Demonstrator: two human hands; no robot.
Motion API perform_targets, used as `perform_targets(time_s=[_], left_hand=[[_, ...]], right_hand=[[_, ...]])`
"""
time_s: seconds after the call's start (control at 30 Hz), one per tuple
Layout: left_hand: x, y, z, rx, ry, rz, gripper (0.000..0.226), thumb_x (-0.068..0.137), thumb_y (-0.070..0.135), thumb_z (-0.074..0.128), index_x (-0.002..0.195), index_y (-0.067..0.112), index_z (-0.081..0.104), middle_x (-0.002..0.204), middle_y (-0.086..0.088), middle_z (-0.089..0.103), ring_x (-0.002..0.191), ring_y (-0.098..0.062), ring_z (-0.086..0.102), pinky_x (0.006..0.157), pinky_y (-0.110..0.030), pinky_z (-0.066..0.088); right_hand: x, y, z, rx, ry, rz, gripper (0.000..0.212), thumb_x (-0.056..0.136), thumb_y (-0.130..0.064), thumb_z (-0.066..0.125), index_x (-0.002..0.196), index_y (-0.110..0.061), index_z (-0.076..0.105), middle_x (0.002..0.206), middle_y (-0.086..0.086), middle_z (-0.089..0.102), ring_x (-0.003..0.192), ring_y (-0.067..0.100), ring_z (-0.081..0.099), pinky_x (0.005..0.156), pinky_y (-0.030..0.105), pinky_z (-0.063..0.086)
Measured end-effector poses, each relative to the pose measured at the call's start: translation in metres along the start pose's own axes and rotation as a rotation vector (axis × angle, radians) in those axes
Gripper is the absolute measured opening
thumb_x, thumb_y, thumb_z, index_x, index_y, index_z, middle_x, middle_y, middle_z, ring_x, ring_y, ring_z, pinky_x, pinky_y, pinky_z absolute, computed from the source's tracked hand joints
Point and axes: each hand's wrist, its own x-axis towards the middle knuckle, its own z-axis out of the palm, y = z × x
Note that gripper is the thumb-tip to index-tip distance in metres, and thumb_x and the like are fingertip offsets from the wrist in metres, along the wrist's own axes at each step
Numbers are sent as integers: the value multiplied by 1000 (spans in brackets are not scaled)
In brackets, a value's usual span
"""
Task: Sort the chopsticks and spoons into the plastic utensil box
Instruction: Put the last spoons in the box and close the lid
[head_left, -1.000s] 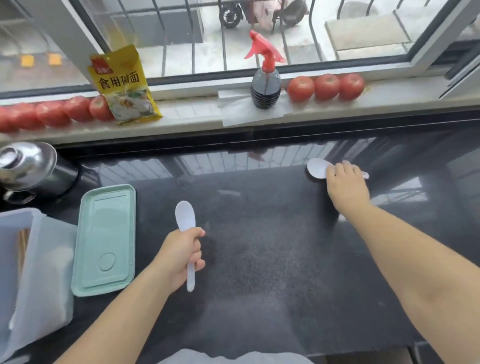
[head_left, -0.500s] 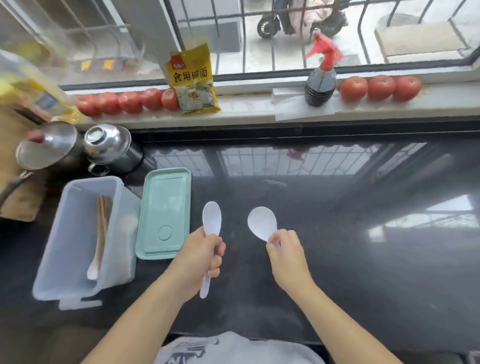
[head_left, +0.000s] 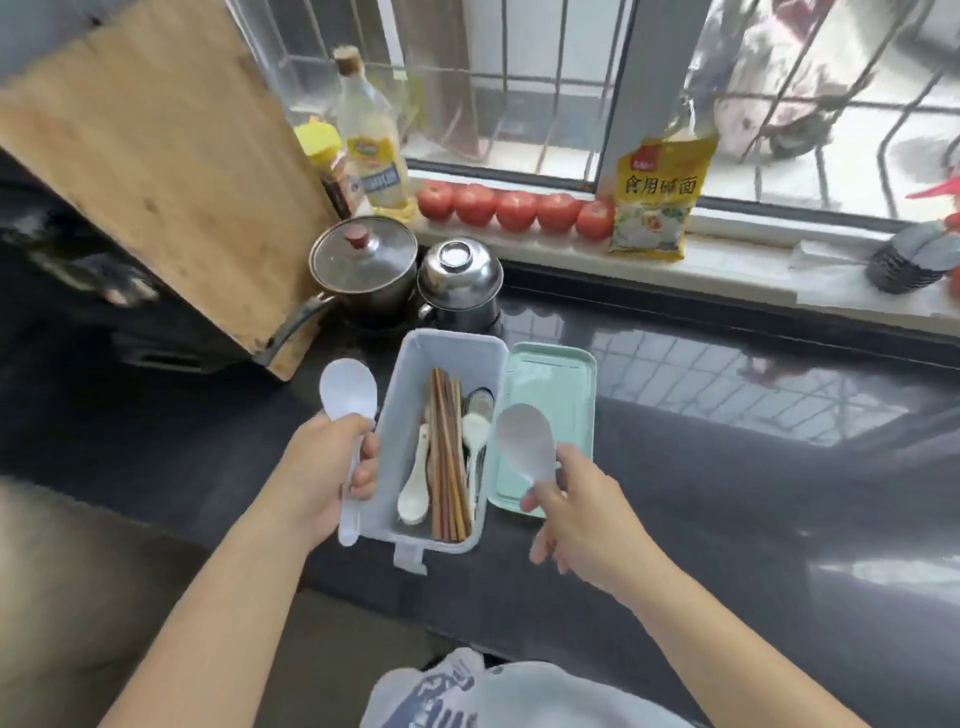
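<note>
The clear plastic utensil box (head_left: 395, 415) lies open on the dark counter. Inside it lie brown chopsticks (head_left: 448, 457), a white ceramic spoon (head_left: 415, 493) and some other spoons (head_left: 477, 431). My left hand (head_left: 324, 473) grips a white plastic spoon (head_left: 347, 387) upright, just left of the box's left wall. My right hand (head_left: 576, 514) holds a second white spoon (head_left: 524, 441) by its handle, the bowl hovering over the box's right edge and the green lid (head_left: 550, 384).
A lidded pot (head_left: 363, 265) and a steel cup (head_left: 460, 283) stand just behind the box. A wooden cutting board (head_left: 156, 171) leans at the left. Tomatoes (head_left: 514, 210), an oil bottle (head_left: 371, 150) and a yellow packet (head_left: 654, 202) line the window sill.
Both hands have carried their spoons leftward to the box, and my view swung left. The left spoon now sits beside the box's left wall, the right spoon over its right edge.
</note>
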Motion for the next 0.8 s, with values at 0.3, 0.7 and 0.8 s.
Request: perform_targets(time_s=[0.3,0.7,0.8], left_hand=[[37,-8,-82,-94,-117,-104,18,99,7,50,117,12,51,67,-1,41,51,-12,29,48,-26,20],[47,-1,-79,-40,-264,-124,22,102,13,53,124,12,56,71,-5,46,52,-10,34,49,-24,29],[48,-3,-80,-5,-292,-127,22,102,14,55,124,12,56,75,-8,48,53,-11,37,51,-25,31]], right_hand=[[87,-59,125,-369,60,63,61,98,-15,41,154,-24,21,147,13,36,120,36,51,103,48,44],[133,-37,141,-610,447,23,89,88,4,54,158,-4,-2,137,20,27,105,38,54,92,43,47],[136,-43,142,-606,404,89,82,90,4,48,157,2,0,153,24,15,125,43,44,106,45,41]])
